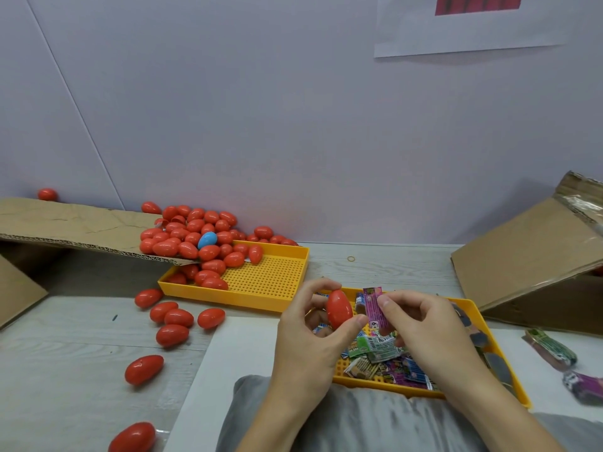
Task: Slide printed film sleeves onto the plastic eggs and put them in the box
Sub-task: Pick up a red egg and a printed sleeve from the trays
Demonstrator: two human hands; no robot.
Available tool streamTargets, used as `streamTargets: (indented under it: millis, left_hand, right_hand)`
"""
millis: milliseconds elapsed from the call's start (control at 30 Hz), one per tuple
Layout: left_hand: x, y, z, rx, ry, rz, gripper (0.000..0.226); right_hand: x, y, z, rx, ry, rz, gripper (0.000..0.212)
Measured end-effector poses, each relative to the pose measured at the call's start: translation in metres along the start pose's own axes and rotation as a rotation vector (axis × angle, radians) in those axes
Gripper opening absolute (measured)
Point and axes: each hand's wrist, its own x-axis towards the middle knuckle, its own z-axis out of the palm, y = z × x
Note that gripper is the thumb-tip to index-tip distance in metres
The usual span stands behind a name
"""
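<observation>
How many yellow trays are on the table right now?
2. One yellow tray sits farther back, partly filled with red eggs. The other tray lies nearer, under both hands, holding the printed sleeves. None seems hidden.

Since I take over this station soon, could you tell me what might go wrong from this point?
The left hand pinches the red egg by its sides only, so the smooth egg could slip as the purple sleeve, held flat in the right hand, is pushed on. Loose eggs lie on the table near its front edge and might roll off.
</observation>
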Motion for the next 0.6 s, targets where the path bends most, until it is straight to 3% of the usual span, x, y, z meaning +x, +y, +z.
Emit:
streamTargets:
  millis: [200, 367, 600]
  left_hand:
    - [-0.001, -0.0018, -0.0027, -0.017, -0.031, -0.043, 0.031]
    - [0.0033, 0.0023, -0.0037, -0.435, -0.073, -0.271, 0.028]
    - [0.0042, 0.0067, -0.0063, -0.73, -0.127, -0.425, 0.033]
  right_hand:
    - [0.0003, 0.0004, 0.0001, 0.019, -0.006, -0.003, 0.016]
    - [0.0002, -0.0004, 0.0003, 0.03, 0.002, -0.024, 0.017]
    - [-0.0001, -0.0025, 0.001, 0.068, -0.017, -0.009, 0.02]
